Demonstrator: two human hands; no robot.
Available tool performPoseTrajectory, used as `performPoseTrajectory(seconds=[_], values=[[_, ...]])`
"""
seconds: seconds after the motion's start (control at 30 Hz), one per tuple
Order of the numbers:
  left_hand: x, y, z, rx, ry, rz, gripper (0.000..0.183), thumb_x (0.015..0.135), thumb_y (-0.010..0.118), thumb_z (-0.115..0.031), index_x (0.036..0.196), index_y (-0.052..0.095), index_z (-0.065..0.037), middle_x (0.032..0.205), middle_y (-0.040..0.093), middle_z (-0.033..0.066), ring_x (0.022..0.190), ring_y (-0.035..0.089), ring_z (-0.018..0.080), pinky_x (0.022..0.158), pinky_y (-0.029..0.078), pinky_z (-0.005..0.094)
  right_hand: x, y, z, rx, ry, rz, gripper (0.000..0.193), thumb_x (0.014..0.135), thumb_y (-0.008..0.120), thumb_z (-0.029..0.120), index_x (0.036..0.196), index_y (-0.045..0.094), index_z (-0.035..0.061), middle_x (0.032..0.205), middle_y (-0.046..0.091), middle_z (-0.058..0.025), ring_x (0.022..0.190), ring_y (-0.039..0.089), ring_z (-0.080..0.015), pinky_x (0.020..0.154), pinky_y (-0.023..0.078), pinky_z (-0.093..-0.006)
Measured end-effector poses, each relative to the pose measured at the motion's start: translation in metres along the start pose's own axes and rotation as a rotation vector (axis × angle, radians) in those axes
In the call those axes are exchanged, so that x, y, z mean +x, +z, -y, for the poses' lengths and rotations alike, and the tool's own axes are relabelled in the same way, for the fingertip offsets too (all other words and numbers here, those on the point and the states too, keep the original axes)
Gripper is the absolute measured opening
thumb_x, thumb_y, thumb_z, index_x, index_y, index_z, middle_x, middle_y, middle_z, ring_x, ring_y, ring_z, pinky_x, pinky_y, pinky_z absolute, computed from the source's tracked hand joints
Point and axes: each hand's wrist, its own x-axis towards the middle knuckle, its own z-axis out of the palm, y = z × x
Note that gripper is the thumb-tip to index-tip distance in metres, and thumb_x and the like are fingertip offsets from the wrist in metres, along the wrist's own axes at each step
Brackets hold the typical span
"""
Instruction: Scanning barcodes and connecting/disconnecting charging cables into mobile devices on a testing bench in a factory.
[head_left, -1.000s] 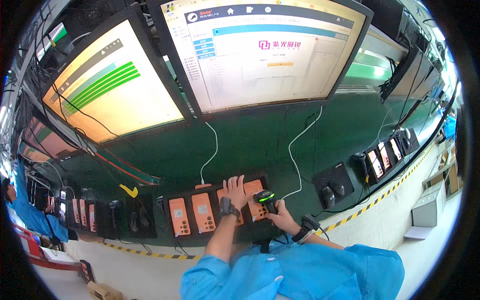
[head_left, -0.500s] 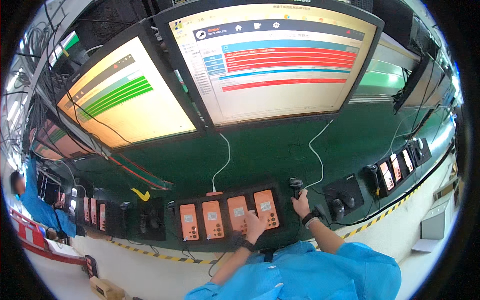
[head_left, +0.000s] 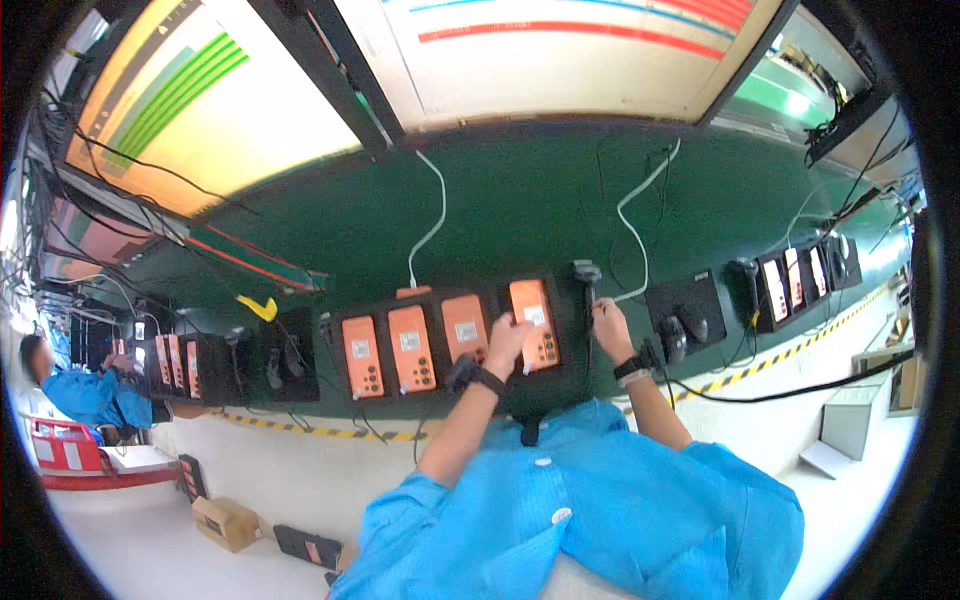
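Four orange phones lie backs up in a black tray (head_left: 490,292); each bears a white label and round lenses. My left hand (head_left: 506,345) is at the rightmost phone (head_left: 530,300), fingers curled on its left edge and over its label. Part of the third phone (head_left: 464,318) is covered by that hand. My right hand (head_left: 612,330) is closed around the end of a white cable (head_left: 640,245), just right of a black handheld scanner (head_left: 586,274). The fingertips on the cable are small and partly hidden.
Two monitors (head_left: 560,80) stand behind the green bench (head_left: 520,200). Black mice (head_left: 688,335) rest on a dark pad at right, near another phone tray (head_left: 800,290). Yellow-black tape (head_left: 780,370) follows the front edge. Someone in blue (head_left: 85,400) works at far left.
The view has tipped downward, so the bench and monitors sit higher in the picture. My right hand stays by the scanner with the cable; my left hand stays at the rightmost phone.
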Motion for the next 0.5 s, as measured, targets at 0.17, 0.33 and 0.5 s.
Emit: performPoseTrajectory(seconds=[0.17, 0.33, 0.5], values=[[0.011, -0.027, -0.001, 0.764, 0.154, -0.005, 0.044, 0.087, 0.063, -0.037, 0.100, 0.066, 0.005, 0.098, 0.069, 0.0269, 0.094, 0.067, 0.0410, 0.080, 0.052, 0.0473, 0.000, 0.011, -0.029, -0.144, -0.104, 0.005, 0.035, 0.100, 0.044, 0.027, 0.095, 0.061, -0.0022, 0.094, 0.062, -0.0266, 0.093, 0.057, -0.0469, 0.082, 0.045, -0.0507], [-0.003, -0.025, -0.018, 1.038, 0.104, -0.071, 0.044, 0.088, 0.066, -0.039, 0.090, 0.063, 0.004, 0.083, 0.066, 0.0220, 0.081, 0.066, 0.0370, 0.069, 0.050, 0.0471, 0.011, 0.028, -0.040, -0.143, -0.164, -0.155, 0.039, 0.098, 0.056, 0.033, 0.099, 0.054, -0.0058, 0.095, 0.057, -0.0268, 0.088, 0.057, -0.0448, 0.080, 0.046, -0.0473], [0.003, -0.020, -0.036, 1.306, 0.519, -0.238, 0.054, 0.081, 0.074, -0.047, 0.108, 0.057, -0.003, 0.110, 0.054, 0.0174, 0.111, 0.053, 0.0362, 0.093, 0.044, 0.0496, 0.027, 0.034, -0.031, 0.067, 0.169, 0.015, 0.064, 0.084, 0.076, 0.043, 0.111, 0.043, -0.0058, 0.096, 0.058, -0.0220, 0.091, 0.061, -0.0345, 0.081, 0.048, -0.0408]])
